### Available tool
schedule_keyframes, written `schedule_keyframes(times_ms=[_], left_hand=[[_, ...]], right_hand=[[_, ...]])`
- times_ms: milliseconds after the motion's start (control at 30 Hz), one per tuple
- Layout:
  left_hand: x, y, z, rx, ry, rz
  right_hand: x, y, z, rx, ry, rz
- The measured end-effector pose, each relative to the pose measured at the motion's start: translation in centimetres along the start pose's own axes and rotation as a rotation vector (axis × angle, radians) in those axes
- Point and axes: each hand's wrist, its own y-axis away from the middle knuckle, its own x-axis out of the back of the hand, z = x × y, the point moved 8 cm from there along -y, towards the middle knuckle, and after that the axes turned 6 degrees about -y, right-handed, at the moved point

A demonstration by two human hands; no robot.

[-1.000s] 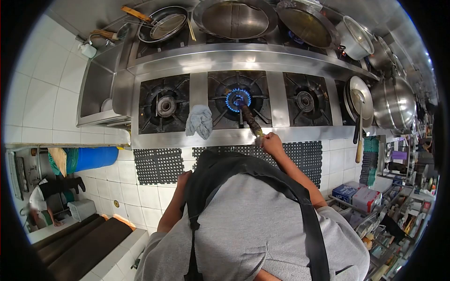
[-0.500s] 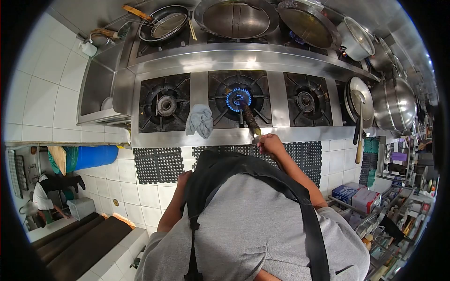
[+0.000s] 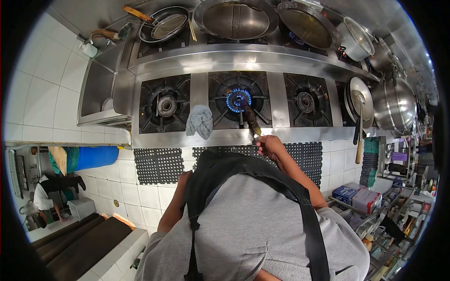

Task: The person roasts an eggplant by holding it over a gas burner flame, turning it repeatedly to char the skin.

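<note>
My right hand [image 3: 271, 145] is closed on the stem end of a long, dark eggplant [image 3: 251, 119]. The far tip of the eggplant reaches into the blue flame of the middle burner [image 3: 239, 100], and its near end shows yellow-green. The skin looks blackened and rough. My left hand [image 3: 184, 177] hangs low beside the black apron [image 3: 211, 164], which hides most of its fingers. A crumpled grey cloth [image 3: 200, 122] lies on the steel strip left of the lit burner, apart from both hands.
Unlit burners flank the flame, left [image 3: 166, 107] and right [image 3: 305, 101]. Large pans [image 3: 236, 19] stand on the back shelf. At the right edge, a ladle [image 3: 360, 126] rests on stacked pans, handle jutting forward. Another person [image 3: 44, 196] works far left.
My right hand has shifted very slightly and its fingers have turned a little around the stem end. The eggplant stays over the flame. My left hand is nearly still.
</note>
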Motion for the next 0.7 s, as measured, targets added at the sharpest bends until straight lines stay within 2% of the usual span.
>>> schedule_keyframes(times_ms=[167, 267, 333, 467, 567, 667, 700], left_hand=[[2.4, 1.4, 3.2, -0.078, -0.066, 0.077], [2.0, 1.1, 2.7, -0.115, -0.145, 0.066], [1.7, 1.0, 1.7, 0.046, 0.037, 0.009], [1.8, 1.4, 1.2, 0.228, 0.21, -0.03], [1.0, 0.7, -0.3, 0.146, 0.149, -0.033], [0.9, 0.7, -2.0, 0.253, 0.194, 0.038], [1.6, 1.0, -0.5, 0.178, 0.099, 0.026]], right_hand=[[-0.6, 0.5, 0.0, -0.016, 0.013, -0.007], [-0.7, 0.0, 0.9, -0.024, 0.019, -0.06], [-0.8, 0.2, 1.3, -0.041, 0.031, -0.037], [-1.5, 1.3, 1.2, -0.052, 0.061, -0.013], [-1.6, 1.2, 1.3, -0.046, 0.073, -0.021], [-2.0, 1.3, 0.7, -0.007, 0.032, -0.054], [-2.1, 1.5, 0.5, -0.006, 0.022, -0.063]])
